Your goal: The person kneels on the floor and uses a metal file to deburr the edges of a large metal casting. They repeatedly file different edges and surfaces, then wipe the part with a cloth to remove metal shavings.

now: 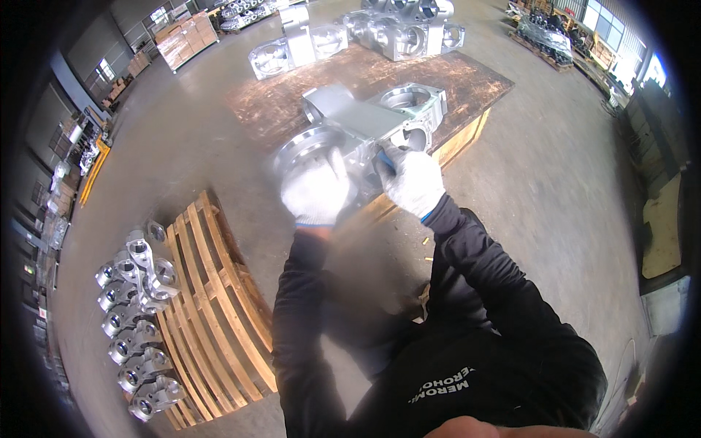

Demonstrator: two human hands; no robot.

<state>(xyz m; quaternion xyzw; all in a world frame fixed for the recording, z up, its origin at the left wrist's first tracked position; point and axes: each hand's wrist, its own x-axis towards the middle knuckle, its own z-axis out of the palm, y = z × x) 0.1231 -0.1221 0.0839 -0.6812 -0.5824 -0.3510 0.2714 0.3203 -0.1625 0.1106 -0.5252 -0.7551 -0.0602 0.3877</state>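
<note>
A large silver metal casting (365, 117) with round machined openings lies at the near edge of a wooden table. My left hand (318, 191), in a white glove, is at the near-left ring of this casting, closed over its rim; blur softens its fingers. My right hand (415, 181), gloved the same way, is beside the casting's near side, right of the left hand. Its fingers are curled together, with something dark at the fingertips that is too small to name.
The brown wooden table (467, 80) carries more silver castings (409, 40) along its far side. On the floor at left lies a slatted wooden pallet (212, 306), with several metal parts (135, 328) along its left side. Stacked boxes (186, 40) stand far left.
</note>
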